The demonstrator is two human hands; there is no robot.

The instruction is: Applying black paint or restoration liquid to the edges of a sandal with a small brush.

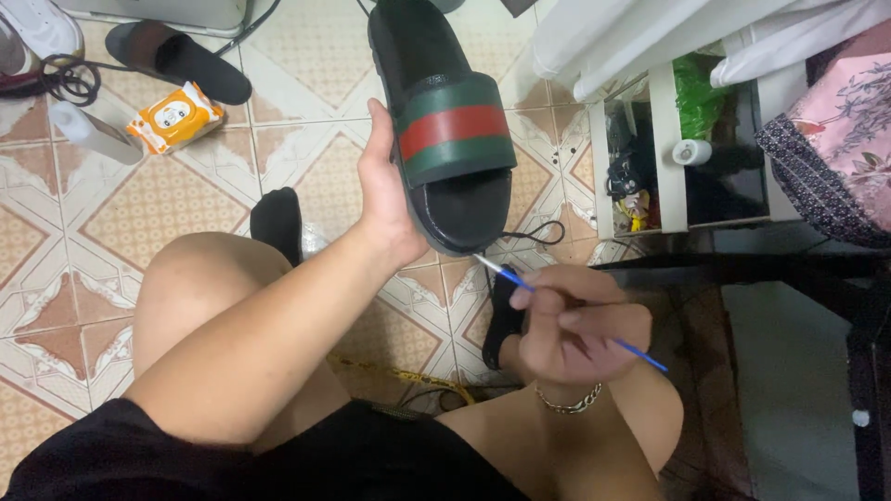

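Nearest the camera, a person's bare knees and black shorts (278, 464) fill the bottom of the view, seen from above as they sit over a patterned tile floor (139, 204). The left hand (385, 190) is closed around the side edge of a black slide sandal (445, 121) with a green and red band across its top, holding it up in the air above the floor with one end pointing toward the person. The right hand (580, 325), wearing a chain bracelet (568, 403), pinches a thin blue-handled paintbrush (557, 301) between curled fingers; its tip touches or nearly touches the near end of the sandal's sole edge. How much of the edge has been brushed cannot be told: the black surface looks uniform, with no clear wet or unfinished patch, so the work seems to be in progress at that end.

On the floor at the upper left lie another black sandal (181, 57), an orange pack of wipes (174, 116) and a white bottle (93, 132). To the right stands a white shelf unit (666, 148) holding small items.
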